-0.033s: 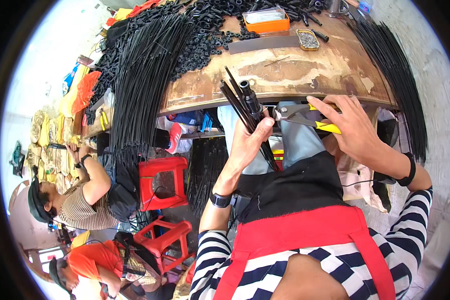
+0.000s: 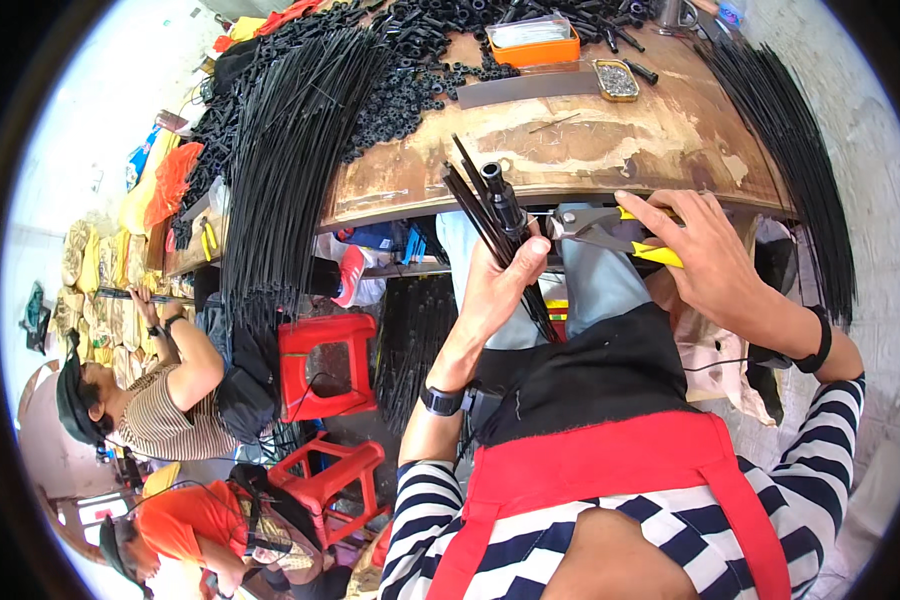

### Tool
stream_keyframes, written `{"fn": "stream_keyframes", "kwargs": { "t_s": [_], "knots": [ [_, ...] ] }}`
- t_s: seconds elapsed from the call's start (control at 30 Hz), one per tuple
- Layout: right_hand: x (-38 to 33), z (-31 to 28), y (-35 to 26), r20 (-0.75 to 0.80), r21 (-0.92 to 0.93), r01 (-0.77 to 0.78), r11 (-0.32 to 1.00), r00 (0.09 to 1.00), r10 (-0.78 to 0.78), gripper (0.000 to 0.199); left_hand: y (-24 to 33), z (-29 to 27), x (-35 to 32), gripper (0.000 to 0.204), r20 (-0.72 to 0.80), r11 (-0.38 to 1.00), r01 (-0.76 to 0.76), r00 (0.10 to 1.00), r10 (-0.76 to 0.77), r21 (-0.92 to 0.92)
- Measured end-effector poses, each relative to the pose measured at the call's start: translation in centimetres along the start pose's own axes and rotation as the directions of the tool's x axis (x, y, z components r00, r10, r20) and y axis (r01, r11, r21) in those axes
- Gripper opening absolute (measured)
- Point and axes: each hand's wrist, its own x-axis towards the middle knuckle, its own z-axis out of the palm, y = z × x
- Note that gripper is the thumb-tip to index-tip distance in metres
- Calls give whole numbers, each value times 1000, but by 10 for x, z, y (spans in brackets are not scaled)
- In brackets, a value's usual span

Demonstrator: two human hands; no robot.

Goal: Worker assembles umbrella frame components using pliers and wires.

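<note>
My left hand is closed around a bundle of thin black rods and a black tubular fitting with a hollow, ringed end. The bundle tilts up to the left above my lap, at the bench edge. My right hand grips end-cutting pliers with yellow handles, its fingers over the upper handle. The pliers' jaws are beside the fitting, just above my left thumb. A thin, light pin-like piece shows between jaws and fitting; whether the jaws bite it is too small to tell.
The wooden bench carries a heap of black fittings, an orange box and a tin of small metal pieces. Long black rods overhang its left; more rods hang right. Red stools and two people are at left.
My hands, the rods and the pliers have barely moved. At left, the arms of the person in the striped top have shifted slightly, and the person in orange has moved a little.
</note>
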Motion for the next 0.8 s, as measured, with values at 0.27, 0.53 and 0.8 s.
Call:
{"fn": "stream_keyframes", "kwargs": {
  "t_s": [0.27, 0.53, 0.8],
  "knots": [
    [-5, 5, -4, 21, 23, -35, 999, 999, 34, 67, 5, 8, -5, 25, -42, 999, -14, 999, 12, -47],
    [-15, 7, -17, 335, 450, -215, 867, 940, 60, 57, 3, 5, -9, 25, -42, 990, -34, 999, 28, -136],
    [-6, 9, 3, 46, 215, -46, 976, 998, 37, 62, 4, 5, -8, 33, 41, 993, -57, 997, 61, -101]
  ]
}}
